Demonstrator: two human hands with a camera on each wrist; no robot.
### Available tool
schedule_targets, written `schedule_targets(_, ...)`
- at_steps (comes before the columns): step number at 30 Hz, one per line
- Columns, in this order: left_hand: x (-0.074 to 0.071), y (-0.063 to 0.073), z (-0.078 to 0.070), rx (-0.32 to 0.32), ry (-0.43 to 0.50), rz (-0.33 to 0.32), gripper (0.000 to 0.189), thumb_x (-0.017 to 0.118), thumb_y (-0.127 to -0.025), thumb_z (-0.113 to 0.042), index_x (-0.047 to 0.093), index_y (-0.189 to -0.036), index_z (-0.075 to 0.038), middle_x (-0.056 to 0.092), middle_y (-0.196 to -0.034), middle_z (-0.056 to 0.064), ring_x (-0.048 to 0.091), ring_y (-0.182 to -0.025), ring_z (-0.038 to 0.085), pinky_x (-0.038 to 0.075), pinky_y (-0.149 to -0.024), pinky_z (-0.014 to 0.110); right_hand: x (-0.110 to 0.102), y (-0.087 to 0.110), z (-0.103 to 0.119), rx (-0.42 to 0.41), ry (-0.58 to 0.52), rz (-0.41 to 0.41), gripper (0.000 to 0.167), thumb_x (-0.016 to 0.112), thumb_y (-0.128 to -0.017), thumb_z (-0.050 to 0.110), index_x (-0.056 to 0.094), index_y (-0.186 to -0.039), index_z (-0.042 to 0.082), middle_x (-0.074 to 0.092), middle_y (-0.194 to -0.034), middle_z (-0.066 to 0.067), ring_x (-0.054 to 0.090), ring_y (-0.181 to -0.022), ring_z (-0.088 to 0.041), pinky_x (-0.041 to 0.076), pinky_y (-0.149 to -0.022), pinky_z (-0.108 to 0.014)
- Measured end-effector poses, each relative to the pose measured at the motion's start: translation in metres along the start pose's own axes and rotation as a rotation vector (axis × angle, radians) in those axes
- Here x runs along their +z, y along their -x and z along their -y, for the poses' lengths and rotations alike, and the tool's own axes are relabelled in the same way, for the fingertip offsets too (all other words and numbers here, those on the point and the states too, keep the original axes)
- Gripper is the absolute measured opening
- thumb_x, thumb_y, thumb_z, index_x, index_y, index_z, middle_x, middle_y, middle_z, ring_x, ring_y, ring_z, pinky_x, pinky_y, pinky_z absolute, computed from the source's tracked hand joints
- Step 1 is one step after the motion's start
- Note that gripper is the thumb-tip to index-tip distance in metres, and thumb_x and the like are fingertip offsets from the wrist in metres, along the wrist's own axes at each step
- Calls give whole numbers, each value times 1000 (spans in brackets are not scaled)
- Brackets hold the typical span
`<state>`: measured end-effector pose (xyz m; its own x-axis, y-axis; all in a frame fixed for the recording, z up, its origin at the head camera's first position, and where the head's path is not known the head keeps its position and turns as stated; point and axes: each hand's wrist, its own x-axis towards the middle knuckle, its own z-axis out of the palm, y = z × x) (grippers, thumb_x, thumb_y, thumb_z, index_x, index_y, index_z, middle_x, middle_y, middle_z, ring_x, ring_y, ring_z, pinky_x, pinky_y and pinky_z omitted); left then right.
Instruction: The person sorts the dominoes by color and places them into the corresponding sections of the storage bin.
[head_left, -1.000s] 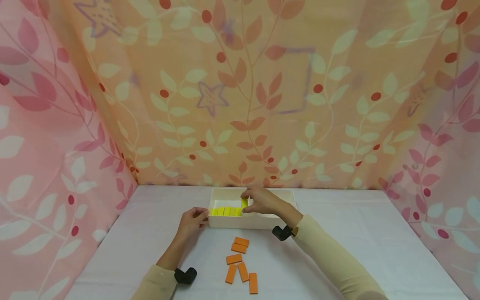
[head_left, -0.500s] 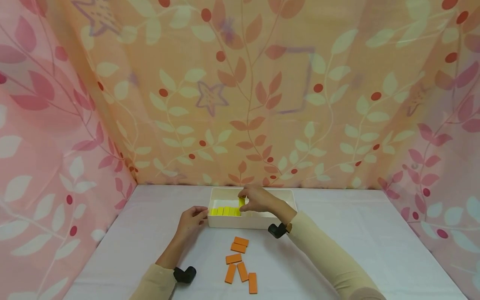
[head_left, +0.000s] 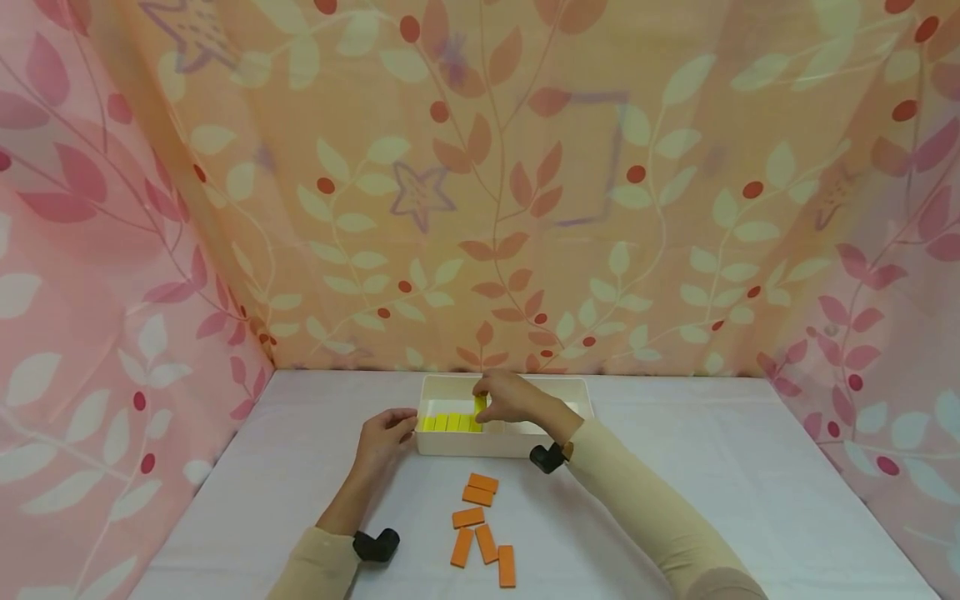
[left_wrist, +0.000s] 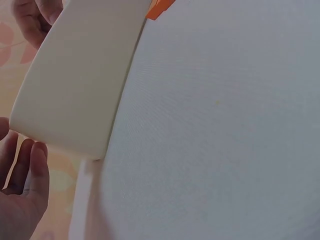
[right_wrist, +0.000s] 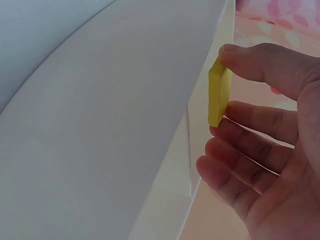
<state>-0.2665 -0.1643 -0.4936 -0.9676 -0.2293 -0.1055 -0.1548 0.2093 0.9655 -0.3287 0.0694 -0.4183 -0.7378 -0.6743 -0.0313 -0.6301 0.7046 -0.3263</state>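
Observation:
A cream box point(head_left: 480, 446) stands toward the back of the white table, with a row of yellow blocks point(head_left: 447, 422) along its near wall at the left. My right hand point(head_left: 516, 398) reaches into it, pinching another yellow block point(right_wrist: 219, 95) upright between thumb and fingertips. That block is at the right end of the row; whether it touches the others cannot be told. At the box's left end is my left hand point(head_left: 382, 442), its fingers loosely bent. In the left wrist view, the fingertips point(left_wrist: 38, 155) lie against the box's end wall.
Several orange blocks point(head_left: 486, 543) lie loose on the table in front of the box. A patterned cloth point(head_left: 480, 208) hangs behind the table and at both sides. Each wrist wears a black camera point(head_left: 377, 545).
My right hand has moved slightly left with the yellow block, bringing it closer to the row. The left hand has stayed at the box's left end.

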Motion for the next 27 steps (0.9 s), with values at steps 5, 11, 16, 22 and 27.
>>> schedule_targets(5, 2, 2, 0, 9, 10, -7, 27, 64, -92, -13, 66, -114, 2, 67, -113, 19, 64, -95, 19, 57, -85, 33, 1, -3, 3, 14, 29, 15, 33, 77, -82, 25, 71, -108, 5, 62, -101, -5, 50, -88, -17, 46, -82, -31)
schedule_targets(11, 1, 4, 0, 7, 12, -6, 27, 63, -93, -13, 66, -115, 2, 66, -114, 19, 65, -97, 21, 57, -85, 33, 2, -5, 6, 4, 31, 25, 31, 77, -82, 24, 71, -106, 5, 61, -100, -6, 50, -87, -18, 45, -80, -30)
schedule_targets(16, 1, 4, 0, 9, -18, -11, 28, 64, -93, -16, 67, -114, 2, 67, -112, 18, 64, -91, 17, 57, -81, 30, 7, -11, 5, 8, 88, 39, 30, 77, -82, 26, 72, -104, 7, 61, -93, -3, 48, -85, -15, 43, -76, -26)
schedule_targets(22, 0, 6, 0, 6, -47, -9, 29, 64, -94, -20, 67, -114, 0, 68, -111, 16, 65, -90, 17, 56, -78, 27, 13, -17, 4, 13, 122, 68, 23, 76, -81, 24, 73, -97, 7, 63, -83, -1, 51, -75, -15, 43, -69, -24)
schedule_targets(27, 0, 8, 0, 19, -56, 1, 29, 63, -94, -20, 67, -115, -1, 68, -112, 16, 65, -90, 17, 55, -78, 28, 17, -21, 5, -10, 228, 85, 15, 75, -80, 22, 70, -84, 8, 51, -71, 3, 43, -67, -13, 35, -63, -24)
